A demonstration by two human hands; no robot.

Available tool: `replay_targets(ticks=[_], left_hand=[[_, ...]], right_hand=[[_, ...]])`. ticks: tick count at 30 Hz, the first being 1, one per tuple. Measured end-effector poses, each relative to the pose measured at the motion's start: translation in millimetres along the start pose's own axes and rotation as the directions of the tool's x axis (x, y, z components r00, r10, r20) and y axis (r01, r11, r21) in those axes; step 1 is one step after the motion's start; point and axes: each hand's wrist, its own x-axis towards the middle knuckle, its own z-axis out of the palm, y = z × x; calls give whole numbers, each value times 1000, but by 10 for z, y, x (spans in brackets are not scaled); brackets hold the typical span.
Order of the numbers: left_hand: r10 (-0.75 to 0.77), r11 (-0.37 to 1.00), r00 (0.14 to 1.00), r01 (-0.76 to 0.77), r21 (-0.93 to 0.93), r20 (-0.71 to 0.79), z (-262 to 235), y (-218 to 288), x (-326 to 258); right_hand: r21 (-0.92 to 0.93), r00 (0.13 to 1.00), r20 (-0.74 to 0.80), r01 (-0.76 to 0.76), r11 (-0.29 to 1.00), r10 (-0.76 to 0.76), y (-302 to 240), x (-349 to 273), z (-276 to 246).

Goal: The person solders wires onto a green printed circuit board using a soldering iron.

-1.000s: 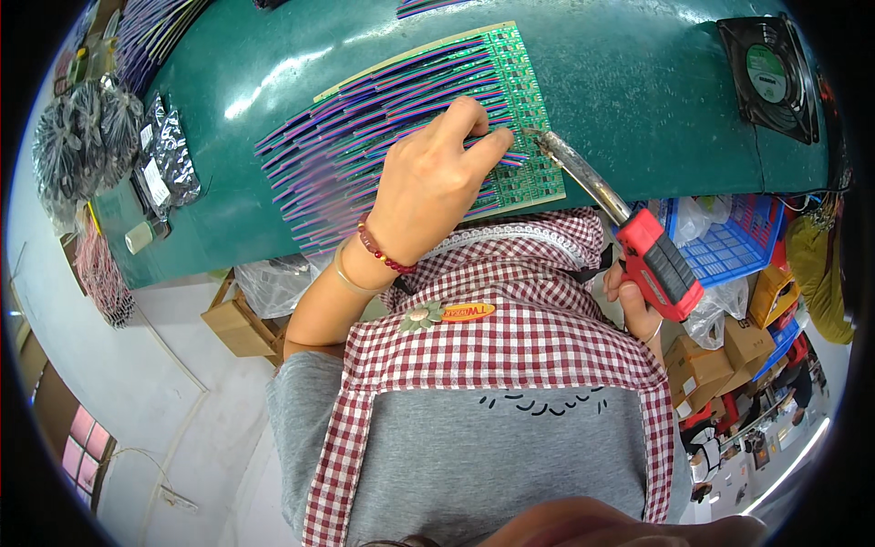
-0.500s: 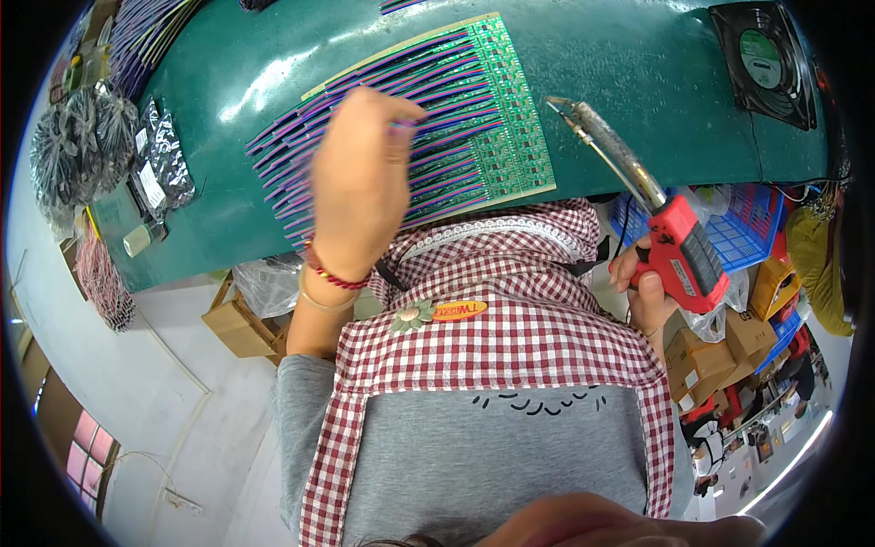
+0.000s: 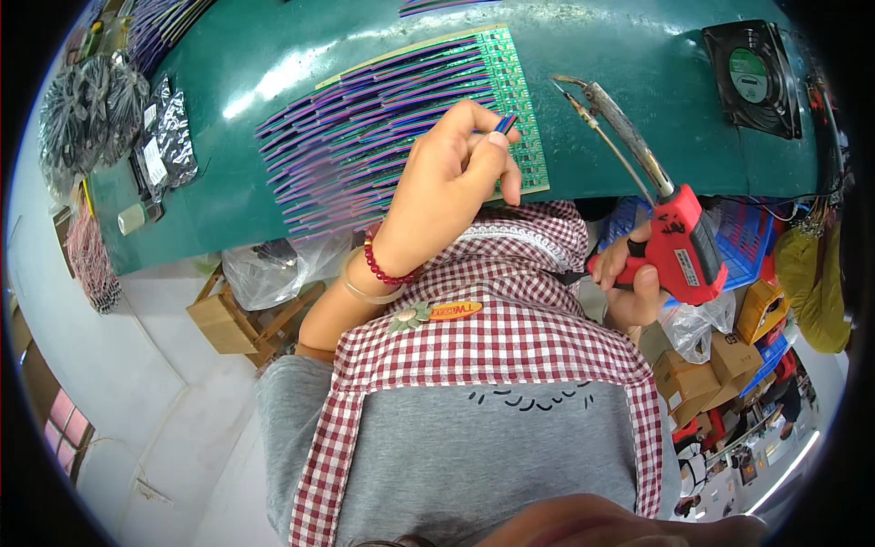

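My left hand (image 3: 451, 178) pinches the end of a multicoloured ribbon wire (image 3: 504, 121) between thumb and fingers, just above a green circuit board strip (image 3: 515, 87). A row of purple and blue ribbon wires (image 3: 365, 137) fans out from that board across the green table (image 3: 273, 55). My right hand (image 3: 629, 273) grips a red pistol-shaped soldering gun (image 3: 679, 237); its metal tip (image 3: 574, 87) hovers over the table right of the board.
A black cooling fan (image 3: 752, 77) sits at the table's far right. Silver bags (image 3: 164, 137) and wire bundles (image 3: 77, 109) lie at the left end. Cardboard boxes (image 3: 228, 319) stand under the table, and blue crates (image 3: 756, 232) with more boxes at the right.
My left hand moved left over the wires, then came back right holding a wire end at the board. The soldering gun lifted away and its tip now hovers right of the board.
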Motion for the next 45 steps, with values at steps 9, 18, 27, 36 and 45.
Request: replay_targets(ticks=[9, 18, 27, 36, 45], left_hand=[[67, 970, 998, -68, -235, -10, 37, 114, 39], [160, 987, 985, -162, -11, -66, 15, -176, -85], [947, 218, 287, -904, -368, -145, 59, 1247, -937], [949, 79, 283, -641, -763, -139, 524, 1360, -1767], [838, 384, 534, -725, -573, -115, 986, 1179, -2362]], right_hand=[[134, 984, 54, 159, 978, -168, -174, 297, 412], [345, 988, 71, 105, 932, -138, -237, 423, 662], [398, 979, 14, 181, 899, -203, -403, 506, 747], [350, 966, -15, 248, 904, -259, -424, 354, 685], [457, 960, -67, 270, 847, -271, -440, -9, 398]])
